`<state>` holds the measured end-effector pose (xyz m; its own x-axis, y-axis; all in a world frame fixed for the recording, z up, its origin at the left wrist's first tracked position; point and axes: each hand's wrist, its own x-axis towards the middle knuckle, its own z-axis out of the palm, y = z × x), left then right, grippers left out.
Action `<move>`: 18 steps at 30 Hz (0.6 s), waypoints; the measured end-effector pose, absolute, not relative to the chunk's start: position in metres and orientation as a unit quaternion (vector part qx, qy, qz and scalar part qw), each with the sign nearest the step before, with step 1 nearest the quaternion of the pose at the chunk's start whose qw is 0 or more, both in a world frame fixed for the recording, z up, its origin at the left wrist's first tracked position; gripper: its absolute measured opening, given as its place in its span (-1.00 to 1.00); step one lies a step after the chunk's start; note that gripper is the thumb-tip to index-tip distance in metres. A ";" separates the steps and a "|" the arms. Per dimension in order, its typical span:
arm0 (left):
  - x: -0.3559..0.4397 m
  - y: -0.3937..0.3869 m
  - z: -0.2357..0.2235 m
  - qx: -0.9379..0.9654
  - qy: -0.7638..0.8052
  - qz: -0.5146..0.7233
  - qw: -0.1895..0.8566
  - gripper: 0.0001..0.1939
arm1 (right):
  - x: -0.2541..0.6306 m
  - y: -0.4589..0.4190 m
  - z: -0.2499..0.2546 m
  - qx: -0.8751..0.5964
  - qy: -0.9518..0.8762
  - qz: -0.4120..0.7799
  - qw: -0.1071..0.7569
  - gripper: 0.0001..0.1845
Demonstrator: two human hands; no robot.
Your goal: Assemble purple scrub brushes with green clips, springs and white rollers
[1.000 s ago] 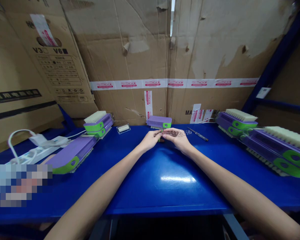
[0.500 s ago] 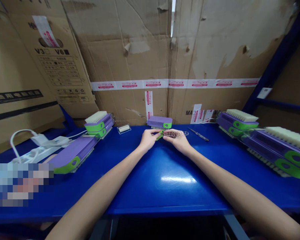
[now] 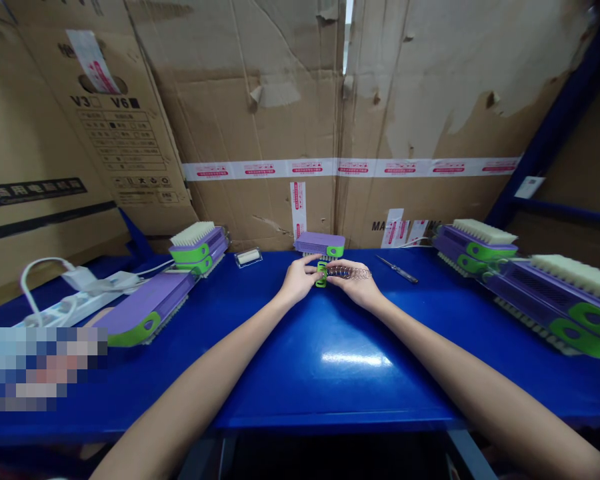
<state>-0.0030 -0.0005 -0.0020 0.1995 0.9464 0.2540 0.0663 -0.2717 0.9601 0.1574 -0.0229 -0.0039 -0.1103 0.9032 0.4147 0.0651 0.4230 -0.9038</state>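
Both my hands meet near the back middle of the blue table (image 3: 330,347). My left hand (image 3: 297,280) pinches a small green plastic piece (image 3: 322,274), held upright between the fingers. My right hand (image 3: 356,283) grips a long metal coil spring (image 3: 351,271) whose left end touches the green piece. Just behind the hands sits a purple brush block with a green clip (image 3: 320,244), bristles down.
Purple and green brushes lie in a row at the left (image 3: 150,307) and at the right (image 3: 530,280). A small screwdriver (image 3: 397,269) lies right of my hands. A small clear box (image 3: 247,257), a white power strip (image 3: 65,303) and cardboard boxes (image 3: 280,120) stand behind.
The green piece has turned from slanted to upright in my left hand, and the spring's end has come up against it. Both hands stayed in place.
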 end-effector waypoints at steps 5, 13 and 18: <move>0.000 -0.001 -0.003 0.626 0.387 0.484 0.473 -0.61 | 0.159 -0.022 -0.003 -0.395 -0.651 0.368 0.534 -0.69; 0.000 -0.010 0.009 0.583 0.358 0.465 0.562 -0.56 | 0.163 -0.020 0.001 -0.390 -0.628 0.400 0.542 -0.67; -0.002 -0.011 0.009 0.579 0.331 0.462 0.584 -0.42 | 0.165 -0.021 0.006 -0.392 -0.598 0.426 0.554 -0.61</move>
<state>-0.0021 -0.0113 0.0089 0.3532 0.9235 0.1496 -0.1565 -0.0993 0.9827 0.1651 -0.0213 0.0064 -0.0774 0.9413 0.3286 -0.0034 0.3294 -0.9442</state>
